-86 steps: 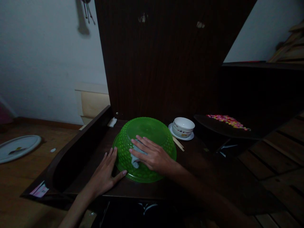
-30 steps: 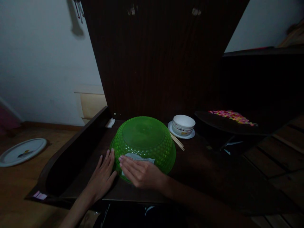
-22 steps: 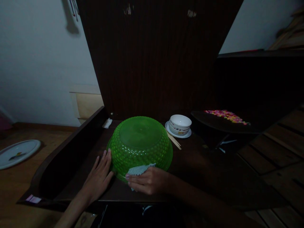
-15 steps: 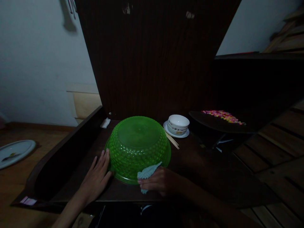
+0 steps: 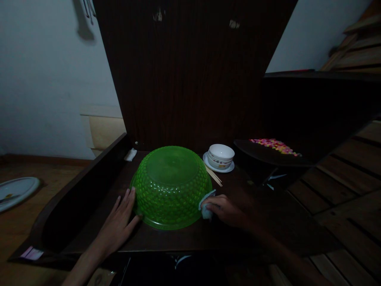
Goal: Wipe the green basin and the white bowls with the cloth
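A translucent green plastic basin (image 5: 172, 182) with a bumpy wall lies upside down on the dark wooden desk (image 5: 238, 234). Against the left side of its rim rests my left hand (image 5: 119, 220), fingers stretched out and apart, holding nothing. My right hand (image 5: 224, 208) pinches a pale blue cloth (image 5: 206, 206) at the rim's right front. Behind the basin on the right, stacked white bowls (image 5: 222, 153) stand on a white plate (image 5: 229, 169). Several wooden chopsticks (image 5: 214, 176) lie between plate and basin, partly hidden by the basin.
A dark raised board (image 5: 86, 190) borders the desk on the left, and a tall dark panel (image 5: 184, 79) rises behind. A folded white tissue (image 5: 130, 154) lies at the back left corner. Pink and yellow beads (image 5: 275, 146) sit on a dark shelf at right.
My right hand has slid the cloth along the basin's rim from the front toward the right. My left hand stays at the left rim. The whole view has shifted slightly.
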Demonstrator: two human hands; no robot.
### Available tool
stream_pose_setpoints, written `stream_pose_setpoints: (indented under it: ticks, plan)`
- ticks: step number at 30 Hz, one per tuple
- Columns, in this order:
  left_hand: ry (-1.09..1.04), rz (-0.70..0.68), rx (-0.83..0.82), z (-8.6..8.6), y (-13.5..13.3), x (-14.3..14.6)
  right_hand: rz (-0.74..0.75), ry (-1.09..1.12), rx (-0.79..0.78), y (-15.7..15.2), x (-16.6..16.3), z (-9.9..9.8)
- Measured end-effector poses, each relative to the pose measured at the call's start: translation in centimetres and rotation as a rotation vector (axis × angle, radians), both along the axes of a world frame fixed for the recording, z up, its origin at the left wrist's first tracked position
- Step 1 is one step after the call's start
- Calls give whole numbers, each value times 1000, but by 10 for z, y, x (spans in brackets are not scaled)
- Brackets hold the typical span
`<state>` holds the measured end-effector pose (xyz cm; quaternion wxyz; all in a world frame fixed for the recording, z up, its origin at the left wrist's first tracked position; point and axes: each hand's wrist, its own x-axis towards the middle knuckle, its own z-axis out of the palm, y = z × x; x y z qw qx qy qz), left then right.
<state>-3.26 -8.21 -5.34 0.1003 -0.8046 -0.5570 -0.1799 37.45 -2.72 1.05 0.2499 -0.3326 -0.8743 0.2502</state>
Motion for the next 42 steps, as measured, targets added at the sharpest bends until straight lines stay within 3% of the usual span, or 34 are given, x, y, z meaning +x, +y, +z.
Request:
stream_pose_setpoints:
  ticks: [6,12,17,25,33,37,42]
  plan:
    - [-26,-26,-7,13,-4,-2,-169,-150,324,5,18,17]
    - [-79,-43,-32,29,-9,-14,-259,-588,293,2,30,38]
    - [-88,-116,-2,33,-5,-23,-157,-735,270,3,24,22]
    - [-169,-191,-59,37,-2,-21,-52,-756,469,15,17,5]
    - [-150,-187,58,31,0,-29,-22,-617,604,20,26,4]
    - [-216,-155,155,37,-1,-33,-58,-229,777,20,24,29]
    - [-330,-81,225,63,-9,-26,-181,65,735,21,5,71]
